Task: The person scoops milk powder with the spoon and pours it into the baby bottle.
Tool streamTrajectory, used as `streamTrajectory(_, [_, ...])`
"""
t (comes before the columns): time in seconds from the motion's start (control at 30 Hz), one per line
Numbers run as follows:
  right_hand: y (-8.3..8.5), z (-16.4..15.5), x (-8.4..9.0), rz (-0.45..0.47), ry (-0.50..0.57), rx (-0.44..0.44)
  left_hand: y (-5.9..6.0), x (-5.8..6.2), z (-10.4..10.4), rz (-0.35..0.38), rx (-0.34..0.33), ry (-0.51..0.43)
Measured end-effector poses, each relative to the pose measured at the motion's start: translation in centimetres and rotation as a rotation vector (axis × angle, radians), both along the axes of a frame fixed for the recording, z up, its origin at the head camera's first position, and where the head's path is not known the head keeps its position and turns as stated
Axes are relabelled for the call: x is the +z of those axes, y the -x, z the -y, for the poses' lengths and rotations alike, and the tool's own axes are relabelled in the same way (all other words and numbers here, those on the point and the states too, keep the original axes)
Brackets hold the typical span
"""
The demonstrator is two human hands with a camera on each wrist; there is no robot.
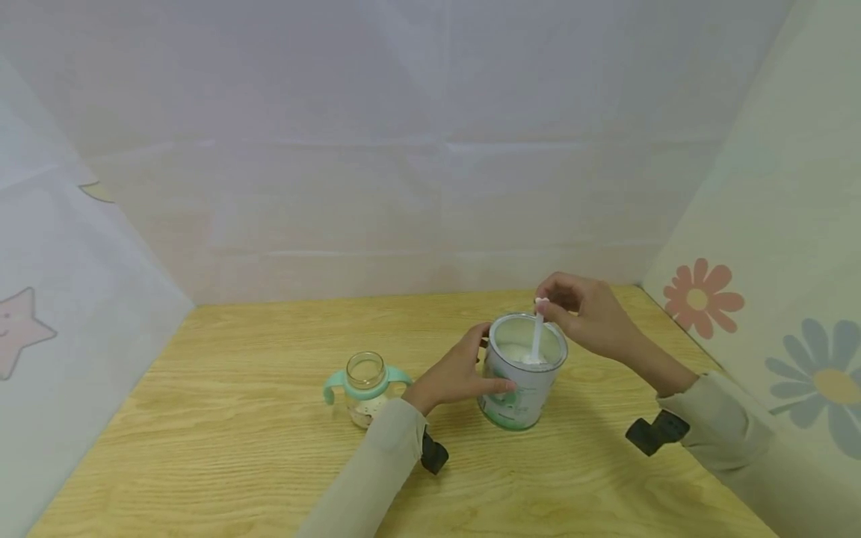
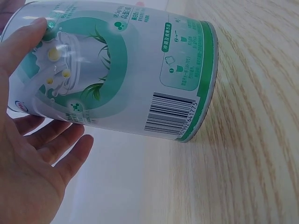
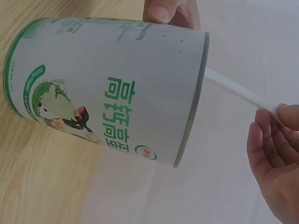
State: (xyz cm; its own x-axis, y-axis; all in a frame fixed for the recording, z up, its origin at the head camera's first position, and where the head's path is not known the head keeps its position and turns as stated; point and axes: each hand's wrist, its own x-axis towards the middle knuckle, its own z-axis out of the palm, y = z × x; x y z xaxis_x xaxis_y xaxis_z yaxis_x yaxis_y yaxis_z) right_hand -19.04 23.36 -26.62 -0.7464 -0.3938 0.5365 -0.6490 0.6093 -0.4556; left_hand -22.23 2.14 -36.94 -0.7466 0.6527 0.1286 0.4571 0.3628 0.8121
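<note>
White scoop [image 1: 537,340], R hand [image 1: 593,314] pinching, tin [image 1: 528,392] below

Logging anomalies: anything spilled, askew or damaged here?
Nothing stands out. The white-and-green cylindrical can and transparent bottle with mint-green handles stand on the yellowish wooden table; no spill shows around them. A beige sleeve hides part of the bottle.

Wooden table [image 1: 202,448], red flower [image 1: 717,278], pink star [image 1: 20,334]

Left sleeve [image 1: 377,467] and right sleeve [image 1: 733,430] are pale beige — 1 blocky black left wrist unit [image 1: 434,454] and 1 matching right wrist unit [image 1: 656,433] show.
</note>
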Motion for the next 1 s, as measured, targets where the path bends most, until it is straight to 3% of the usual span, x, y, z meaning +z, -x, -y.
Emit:
streamTrajectory(0.4, [0.3,-0.2,0.5,0.018,-0.003,-0.024,0.1,-0.4,0.0,-0.002,-0.004,0.003])
streamTrajectory(1.0, [0.9,-0.1,1.9,0.021,0.021,-0.046,0.1,0.2,0.1,-0.011,-0.021,0.006])
